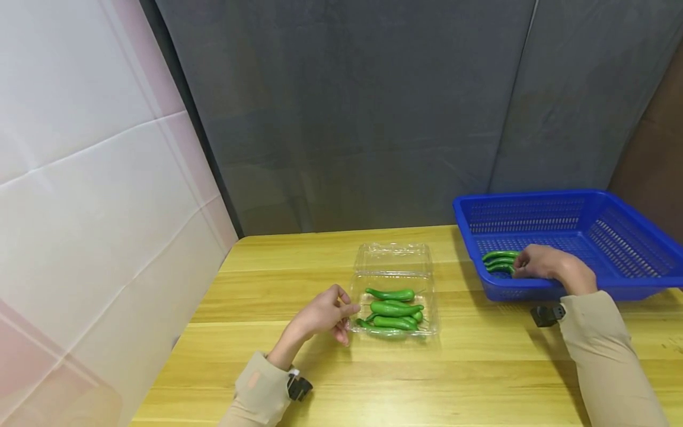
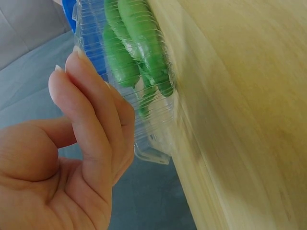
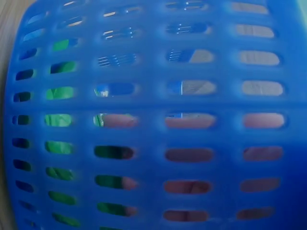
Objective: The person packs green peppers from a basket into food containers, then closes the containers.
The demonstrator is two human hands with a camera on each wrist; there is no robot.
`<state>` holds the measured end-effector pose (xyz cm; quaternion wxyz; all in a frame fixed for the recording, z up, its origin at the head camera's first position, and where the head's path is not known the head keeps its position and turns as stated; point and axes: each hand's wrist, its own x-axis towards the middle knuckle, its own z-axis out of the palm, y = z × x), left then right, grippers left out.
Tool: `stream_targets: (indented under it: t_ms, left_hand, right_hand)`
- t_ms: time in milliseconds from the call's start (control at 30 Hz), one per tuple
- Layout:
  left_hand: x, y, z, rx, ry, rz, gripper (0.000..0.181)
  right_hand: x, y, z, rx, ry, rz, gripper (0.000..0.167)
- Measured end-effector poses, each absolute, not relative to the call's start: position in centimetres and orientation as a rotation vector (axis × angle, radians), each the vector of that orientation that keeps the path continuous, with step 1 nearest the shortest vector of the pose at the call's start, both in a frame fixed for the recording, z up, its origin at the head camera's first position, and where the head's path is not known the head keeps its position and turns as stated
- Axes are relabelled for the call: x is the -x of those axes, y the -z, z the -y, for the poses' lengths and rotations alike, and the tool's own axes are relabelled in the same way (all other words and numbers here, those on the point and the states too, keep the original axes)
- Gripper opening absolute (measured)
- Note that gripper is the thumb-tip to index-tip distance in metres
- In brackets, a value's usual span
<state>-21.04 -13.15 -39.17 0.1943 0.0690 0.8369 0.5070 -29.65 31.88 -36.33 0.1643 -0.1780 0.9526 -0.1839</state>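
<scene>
A clear plastic clamshell box lies on the table with its lid folded back. Several green chili peppers are inside it. My left hand holds the box's left rim; its thumb tip is hidden behind the fingers in the left wrist view. Over the near left corner of a blue plastic basket, my right hand reaches in. Its curled fingers grip the ends of green peppers there. In the right wrist view the slotted basket wall mostly hides the fingers and peppers.
The wooden table ends at a dark grey panel at the back. A pale wall covering stands along the left. The basket's raised rim borders the right hand's space.
</scene>
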Motion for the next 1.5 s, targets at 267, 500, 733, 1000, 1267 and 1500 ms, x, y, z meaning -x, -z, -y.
stream_targets:
  t_ms: [267, 500, 733, 1000, 1267, 1500]
  left_hand:
    - [21.0, 39.1, 13.1, -0.194, -1.409, -2.357, 0.026]
    - [21.1, 39.2, 13.2, -0.189, -1.408, -2.350, 0.026]
    - [21.0, 39.2, 13.2, -0.195, -1.412, -2.352, 0.025]
    - [21.0, 39.0, 13.1, -0.197, -1.407, -2.362, 0.025]
    - [20.9, 38.9, 13.0, -0.216, -1.409, -2.363, 0.024]
    - [21.0, 38.8, 13.0, -0.203, -1.398, -2.371, 0.025]
  right_hand:
    - [29.6, 36.0, -32.1, 0.546, 0.517, -2.869, 0.030]
    - [29.3, 35.6, -32.0, 0.536, 0.551, -2.927, 0.032]
    - [28.9, 34.9, -31.5, 0.530, 0.601, -2.961, 0.035]
    - [28.0, 33.8, -30.5, 0.516, 0.660, -2.981, 0.041]
    - [27.5, 33.0, -29.9, 0.621, 0.655, -3.063, 0.035]
    - [26.9, 32.3, -28.7, 0.719, 0.662, -3.126, 0.034]
